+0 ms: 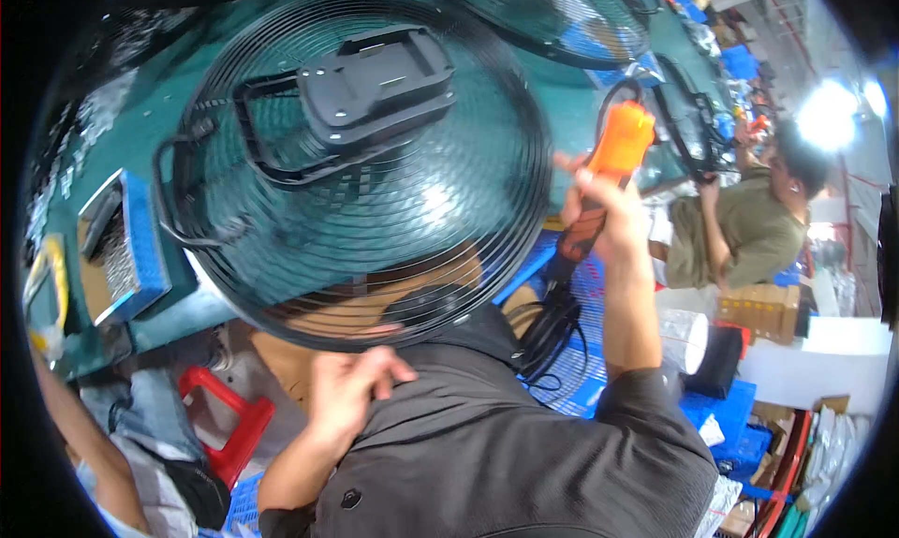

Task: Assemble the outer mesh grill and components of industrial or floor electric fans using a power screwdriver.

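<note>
Green worktop stretches before you, co-worker off to right. Round black fan guard overhangs near edge; boxy black housing sits on its far part, long axis running near left to far right. Your right hand wraps round orange-and-black handheld tool beside guard's right rim; from there, housing lies left and farther off. Your left hand, fingers loosely curled, nothing seen in grasp, is by near rim; cannot tell if touching. Right hand looks nearer housing.

A workshop is indicated by the parts box near the table's front edge, wire grille and power tool.
</note>
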Available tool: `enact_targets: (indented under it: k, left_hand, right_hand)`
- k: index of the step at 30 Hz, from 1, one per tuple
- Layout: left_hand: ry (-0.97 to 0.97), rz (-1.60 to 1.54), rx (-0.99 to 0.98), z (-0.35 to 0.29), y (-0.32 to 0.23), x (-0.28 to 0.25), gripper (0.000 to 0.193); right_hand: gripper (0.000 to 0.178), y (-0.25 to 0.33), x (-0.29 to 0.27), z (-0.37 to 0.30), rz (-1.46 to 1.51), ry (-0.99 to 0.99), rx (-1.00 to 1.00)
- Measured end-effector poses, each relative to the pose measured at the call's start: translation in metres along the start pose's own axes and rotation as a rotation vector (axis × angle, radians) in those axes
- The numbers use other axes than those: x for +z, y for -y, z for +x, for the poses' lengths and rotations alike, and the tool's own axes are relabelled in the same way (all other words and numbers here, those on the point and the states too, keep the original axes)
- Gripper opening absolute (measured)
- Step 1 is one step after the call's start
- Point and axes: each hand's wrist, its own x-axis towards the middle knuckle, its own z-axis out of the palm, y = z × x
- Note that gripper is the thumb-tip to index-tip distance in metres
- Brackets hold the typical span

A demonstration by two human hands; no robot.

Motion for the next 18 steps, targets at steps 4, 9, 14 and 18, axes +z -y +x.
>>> enact_targets:
  k: [4,9,14,18]
  left_hand:
    - [0.181,0.021,-0.094,0.03,-0.002,0.049,0.033]
    - [0.249,0.181,-0.144,0.026,0.007,0.02,0.033]
    - [-0.095,0.796,0.301,-0.055,-0.092,-0.036,0.024]
    - [-0.949,1.037,0.752,-0.059,-0.163,-0.088,0.016]
  right_hand:
    - [0.029,0.006,-0.005,0.079,0.157,0.049,0.064]
    - [0.023,0.025,0.0,0.064,0.156,0.068,-0.297]
    - [0.024,0.016,-0.022,0.022,0.22,-0.051,-0.629]
    - [0.027,0.013,-0.005,0.014,0.18,-0.075,-0.713]
